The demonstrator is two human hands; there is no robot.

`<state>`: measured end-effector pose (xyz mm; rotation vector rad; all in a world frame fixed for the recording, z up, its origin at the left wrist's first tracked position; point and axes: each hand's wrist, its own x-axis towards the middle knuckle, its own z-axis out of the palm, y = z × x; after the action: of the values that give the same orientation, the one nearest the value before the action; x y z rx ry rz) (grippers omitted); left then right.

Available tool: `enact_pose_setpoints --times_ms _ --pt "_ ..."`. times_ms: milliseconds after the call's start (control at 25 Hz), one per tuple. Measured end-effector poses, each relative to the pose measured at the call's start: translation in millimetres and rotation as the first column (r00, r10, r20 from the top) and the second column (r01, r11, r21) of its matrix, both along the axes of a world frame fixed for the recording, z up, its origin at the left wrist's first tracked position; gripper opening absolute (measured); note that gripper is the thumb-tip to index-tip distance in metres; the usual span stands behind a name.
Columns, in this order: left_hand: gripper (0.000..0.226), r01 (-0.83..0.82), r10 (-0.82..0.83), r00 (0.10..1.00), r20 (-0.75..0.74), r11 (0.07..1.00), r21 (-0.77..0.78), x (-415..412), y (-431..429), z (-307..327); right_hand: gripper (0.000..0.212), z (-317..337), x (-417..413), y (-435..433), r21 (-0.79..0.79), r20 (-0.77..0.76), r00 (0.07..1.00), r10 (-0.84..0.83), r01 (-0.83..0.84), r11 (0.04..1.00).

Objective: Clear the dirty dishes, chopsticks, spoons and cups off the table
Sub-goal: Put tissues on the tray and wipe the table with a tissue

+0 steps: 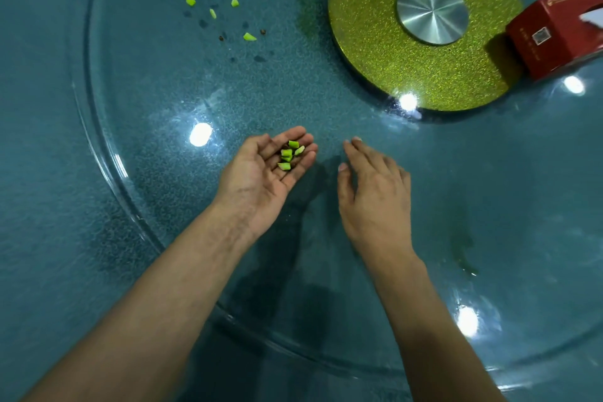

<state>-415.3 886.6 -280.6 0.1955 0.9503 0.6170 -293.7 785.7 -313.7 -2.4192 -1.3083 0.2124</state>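
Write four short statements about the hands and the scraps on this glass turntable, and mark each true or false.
1. The left hand carries green vegetable bits on its upturned palm. True.
2. The right hand holds a spoon. False: it holds nothing; its fingers are straight.
3. More green scraps lie on the glass turntable. True.
4. The red box stands at the left. False: it is at the right, beside the gold disc.
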Motion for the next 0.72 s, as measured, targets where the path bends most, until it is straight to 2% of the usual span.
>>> enact_pose_setpoints --times_ms 280,560,720 --pt "0.044 -0.01 0.01 1.0 0.003 1.0 -0.009 -13.5 -3.0 4.7 0.045 -1.0 -13.9 -22.1 -0.108 0.042 0.995 -0.094 0.099 0.989" --pt "0.044 -0.021 0.021 1.0 0.014 1.0 -0.003 -25.5 3.0 6.4 0.048 0.8 -8.7 -29.4 -0.088 0.069 0.99 -0.124 0.13 0.988" --pt "0.044 -0.021 0.021 1.0 0.02 1.0 -0.003 -31.4 7.1 5.3 0.045 0.0 -3.7 -33.4 -0.031 0.024 0.98 -0.198 0.199 0.98"
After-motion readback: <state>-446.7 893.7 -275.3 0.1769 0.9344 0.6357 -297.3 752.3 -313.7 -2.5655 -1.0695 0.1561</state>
